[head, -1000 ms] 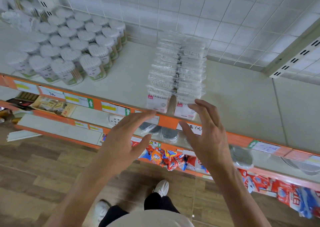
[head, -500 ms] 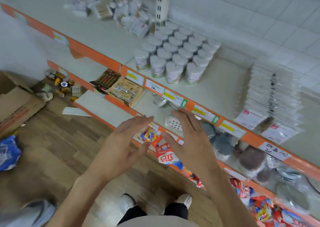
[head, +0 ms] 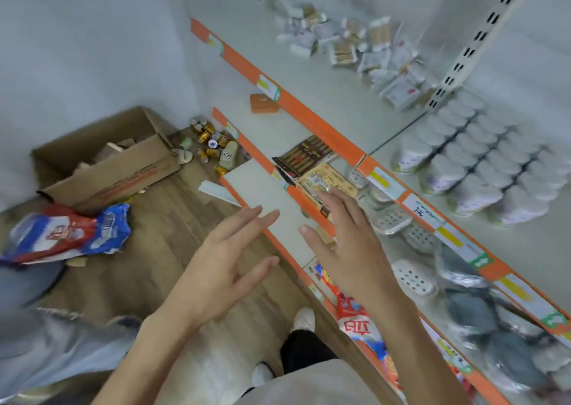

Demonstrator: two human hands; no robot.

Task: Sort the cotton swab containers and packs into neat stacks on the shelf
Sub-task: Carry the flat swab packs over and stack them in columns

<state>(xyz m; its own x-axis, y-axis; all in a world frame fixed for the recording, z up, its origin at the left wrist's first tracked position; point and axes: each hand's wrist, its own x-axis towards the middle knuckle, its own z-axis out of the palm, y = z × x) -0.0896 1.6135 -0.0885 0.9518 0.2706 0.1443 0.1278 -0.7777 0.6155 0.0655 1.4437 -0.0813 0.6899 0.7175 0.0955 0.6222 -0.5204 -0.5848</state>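
Note:
My left hand point(head: 222, 268) and my right hand point(head: 352, 247) hover open and empty in front of the lower shelves, fingers spread. On the top shelf point(head: 309, 74), round cotton swab containers point(head: 475, 163) with white lids stand in tidy rows at the right. A loose, jumbled heap of small cotton swab packs point(head: 355, 49) lies further left on the same shelf, beyond a white upright point(head: 463, 52). Both hands are well below and short of these.
An orange price rail point(head: 309, 117) edges the top shelf. Lower shelves hold boxed goods point(head: 312, 163), soap dishes point(head: 414, 278) and grey bagged items point(head: 475, 305). An open cardboard box point(head: 102, 163), small cans point(head: 210, 145) and a red-blue bag point(head: 65, 234) lie on the wooden floor.
My view has swung left, away from the two stacks of clear flat packs, past the round containers towards the jumbled packs and the floor box. Both hands stay open and empty.

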